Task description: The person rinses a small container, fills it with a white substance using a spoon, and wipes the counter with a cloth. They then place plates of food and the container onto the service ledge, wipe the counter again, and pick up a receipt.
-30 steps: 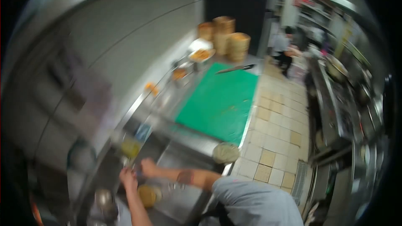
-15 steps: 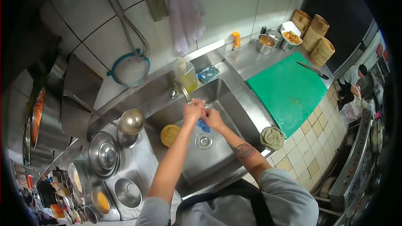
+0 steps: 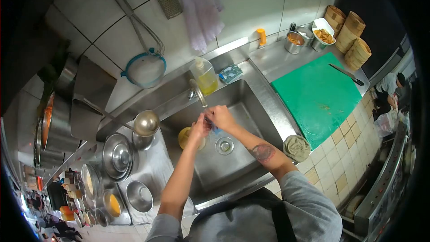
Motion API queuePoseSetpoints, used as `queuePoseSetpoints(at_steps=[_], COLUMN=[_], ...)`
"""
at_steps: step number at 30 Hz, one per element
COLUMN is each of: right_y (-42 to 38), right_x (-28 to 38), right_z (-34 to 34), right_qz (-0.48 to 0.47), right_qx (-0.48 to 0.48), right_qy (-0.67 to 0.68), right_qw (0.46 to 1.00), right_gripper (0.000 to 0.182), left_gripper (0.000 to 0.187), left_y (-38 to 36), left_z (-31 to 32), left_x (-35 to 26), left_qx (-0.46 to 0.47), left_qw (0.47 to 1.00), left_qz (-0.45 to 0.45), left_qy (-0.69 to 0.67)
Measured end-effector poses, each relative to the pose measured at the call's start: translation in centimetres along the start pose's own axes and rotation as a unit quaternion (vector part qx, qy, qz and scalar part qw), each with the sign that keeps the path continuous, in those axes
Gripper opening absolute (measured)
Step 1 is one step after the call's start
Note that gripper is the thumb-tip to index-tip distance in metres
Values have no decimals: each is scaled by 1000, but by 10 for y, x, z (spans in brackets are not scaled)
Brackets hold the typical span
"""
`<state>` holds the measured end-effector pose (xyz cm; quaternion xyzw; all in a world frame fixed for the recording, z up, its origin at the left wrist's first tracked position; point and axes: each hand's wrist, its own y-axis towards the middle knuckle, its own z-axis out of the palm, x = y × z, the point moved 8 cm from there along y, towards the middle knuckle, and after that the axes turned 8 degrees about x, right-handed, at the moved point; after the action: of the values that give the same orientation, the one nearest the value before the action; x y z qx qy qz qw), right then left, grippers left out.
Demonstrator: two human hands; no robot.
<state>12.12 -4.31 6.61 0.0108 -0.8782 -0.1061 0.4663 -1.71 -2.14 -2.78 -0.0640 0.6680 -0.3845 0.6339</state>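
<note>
A worker's left hand [image 3: 200, 127] and right hand [image 3: 222, 117] meet beneath a curved faucet [image 3: 201, 98] over a steel sink [image 3: 210, 172], fingers bent close together; whether either grips the blurred blue item [image 3: 217, 130] showing just below them cannot be told. Partly hidden behind the left hand sits a round yellow object [image 3: 183, 138], with the drain [image 3: 225, 145] below the right. Beyond the grip stands a soap bottle [image 3: 206, 78], while a green cutting board [image 3: 313, 103] bearing a knife [image 3: 347, 74] lies well off to its right.
</note>
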Motion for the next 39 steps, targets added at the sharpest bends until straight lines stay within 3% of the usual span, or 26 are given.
queuePoseSetpoints(at_steps=[3, 5, 6, 8, 9, 12, 13, 15, 16, 18, 19, 20, 21, 23, 24, 25, 28, 29, 30, 33, 35, 38, 39], right_y=[0, 3, 4, 0, -3, 13, 17, 16, 16, 8, 5, 2, -2, -15, -22, -27, -30, -24, -20, 16, 27, 28, 25], right_x=[6, 14, 14, -14, -19, -33, -43, -38, -36, -41, -48, -56, -58, -72, -83, -94, -128, -124, -118, -59, -16, -1, 0], right_z=[2, 2, 2, 23, 28, -30, -35, -30, -28, -12, -3, 11, 19, 31, 32, 27, 25, 17, 10, -16, -14, -4, -2], right_qz=[29, 41, 47, 129, 165, 98, 95, 18, -21, -5, 2, 9, -4, 38, 60, 67, 87, 95, 106, 4, -41, -80, -87], right_qx=[22, 76, 103, 227, 281, 128, 117, 125, 128, 190, 209, 229, 185, 239, 262, 224, 149, 153, 157, 197, 182, 160, 153], right_qy=[-41, 6, 30, 254, 359, 239, 185, 167, 156, 220, 259, 298, 368, 253, 192, 217, 316, 364, 411, 181, 219, 209, 194], right_qw=[998, 996, 993, 932, 875, 957, 971, 978, 979, 957, 943, 927, 911, 937, 944, 948, 933, 914, 892, 963, 958, 961, 965], right_gripper=[14, 16, 17, 21, 24, 29, 35, 42, 45, 53, 53, 52, 42, 32, 28, 25, 21, 22, 22, 25, 27, 31, 33], left_gripper=[55, 47, 43, 35, 18, 17, 18, 21, 24, 30, 34, 32, 30, 25, 23, 20, 18, 36, 42, 56, 59, 59, 48], left_y=[-7, -20, -3, 32, 38, 32, 31, 25, 20, -6, -24, -16, -4, 8, 7, 6, -11, -9, -10, -13, -15, -12, -14], left_z=[21, 38, 44, 39, 29, 17, 14, 21, 29, 54, 55, 46, 35, 17, 11, 5, -4, -8, -9, 1, 18, 39, 38], left_x=[-11, -24, -20, -8, 0, -13, -21, -47, -62, -92, -104, -100, -95, -83, -80, -77, -78, -75, -68, -51, -38, -35, -48], left_qx=[22, 37, 155, 379, 242, 143, 100, 12, -9, -52, -145, -144, -144, -105, -65, -23, 90, 112, 114, 130, 140, 153, 95], left_qw=[992, 980, 952, 839, 912, 987, 978, 910, 890, 839, 827, 861, 891, 943, 958, 964, 973, 975, 981, 968, 932, 953, 961], left_qz=[-13, -27, -8, 29, 28, 69, 102, 164, 217, 321, 294, 273, 251, 243, 256, 266, 170, 172, 158, 117, 93, 136, 191], left_qy=[-124, -193, -263, -389, -329, 31, 151, 380, 401, 437, 457, 405, 351, 204, 110, 16, -124, -79, -16, 181, 321, 225, 174])
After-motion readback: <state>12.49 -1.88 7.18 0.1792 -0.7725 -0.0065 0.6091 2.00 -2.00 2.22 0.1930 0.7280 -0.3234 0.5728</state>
